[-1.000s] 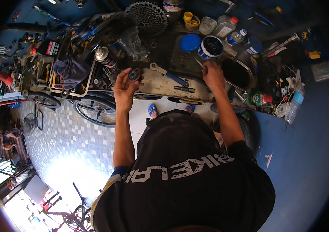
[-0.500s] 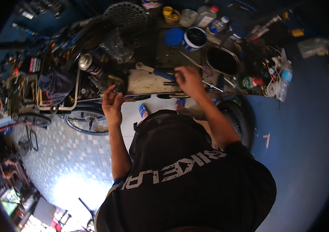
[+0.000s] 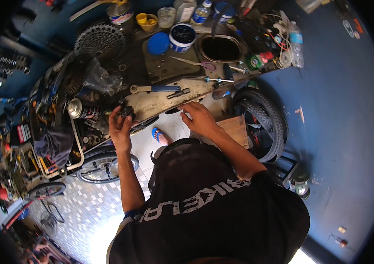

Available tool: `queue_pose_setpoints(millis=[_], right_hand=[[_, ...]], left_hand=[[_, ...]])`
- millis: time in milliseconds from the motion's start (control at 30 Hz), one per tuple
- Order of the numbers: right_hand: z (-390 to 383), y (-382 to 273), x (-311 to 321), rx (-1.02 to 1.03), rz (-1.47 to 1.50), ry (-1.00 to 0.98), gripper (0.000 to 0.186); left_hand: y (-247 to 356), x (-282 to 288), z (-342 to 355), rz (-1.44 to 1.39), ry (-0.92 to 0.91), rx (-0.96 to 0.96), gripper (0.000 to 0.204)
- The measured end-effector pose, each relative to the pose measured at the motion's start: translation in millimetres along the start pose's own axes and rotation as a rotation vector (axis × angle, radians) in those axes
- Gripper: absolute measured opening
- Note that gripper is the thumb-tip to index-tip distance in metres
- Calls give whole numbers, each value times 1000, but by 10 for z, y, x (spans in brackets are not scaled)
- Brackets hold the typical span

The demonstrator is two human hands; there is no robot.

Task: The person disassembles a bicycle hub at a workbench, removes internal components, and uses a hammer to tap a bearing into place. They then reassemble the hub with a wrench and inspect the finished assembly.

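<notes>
Thumb and fingers of our left hand (image 3: 120, 130) are closed on a dark round part (image 3: 128, 111), which juts out beyond the thumb tip, just off the front edge of the table (image 3: 148, 104). Our right hand (image 3: 200, 119) is near that edge too, its fingers loosely bent and parted from the thumb, with nothing we can see in them. A second ago we had the scissors (image 3: 195, 63) in our right hand; now they lie on the table beside the oval tin (image 3: 220, 48), while the part remains in our left. Between our hands and the scissors lie a blue-handled wrench (image 3: 157, 89) and a short dark rod (image 3: 178, 93). A spray can (image 3: 81, 109) lies tilted left of our left hand, with a clear plastic bag (image 3: 102, 77) beyond it. Farther back we have an open blue-and-white tub (image 3: 182, 44) next to its blue lid (image 3: 158, 43).
</notes>
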State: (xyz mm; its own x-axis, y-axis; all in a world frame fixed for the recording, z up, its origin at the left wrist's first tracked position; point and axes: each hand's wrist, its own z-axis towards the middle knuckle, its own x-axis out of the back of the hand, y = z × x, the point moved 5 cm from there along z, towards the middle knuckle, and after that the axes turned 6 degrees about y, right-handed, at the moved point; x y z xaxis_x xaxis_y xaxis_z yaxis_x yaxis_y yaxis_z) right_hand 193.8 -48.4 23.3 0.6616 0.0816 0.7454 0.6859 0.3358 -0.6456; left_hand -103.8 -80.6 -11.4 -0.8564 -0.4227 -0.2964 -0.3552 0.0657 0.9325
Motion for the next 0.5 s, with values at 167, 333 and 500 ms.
queue_pose_setpoints(millis=[167, 333, 500], right_hand=[[-143, 122, 288, -178, 39, 57, 23], [-179, 320, 470, -261, 64, 35, 23], [42, 390, 522, -100, 71, 10, 22]], left_hand=[[-44, -234, 154, 36, -128, 7, 57], [33, -629, 210, -26, -167, 5, 58], [17, -847, 71, -57, -121, -15, 60]])
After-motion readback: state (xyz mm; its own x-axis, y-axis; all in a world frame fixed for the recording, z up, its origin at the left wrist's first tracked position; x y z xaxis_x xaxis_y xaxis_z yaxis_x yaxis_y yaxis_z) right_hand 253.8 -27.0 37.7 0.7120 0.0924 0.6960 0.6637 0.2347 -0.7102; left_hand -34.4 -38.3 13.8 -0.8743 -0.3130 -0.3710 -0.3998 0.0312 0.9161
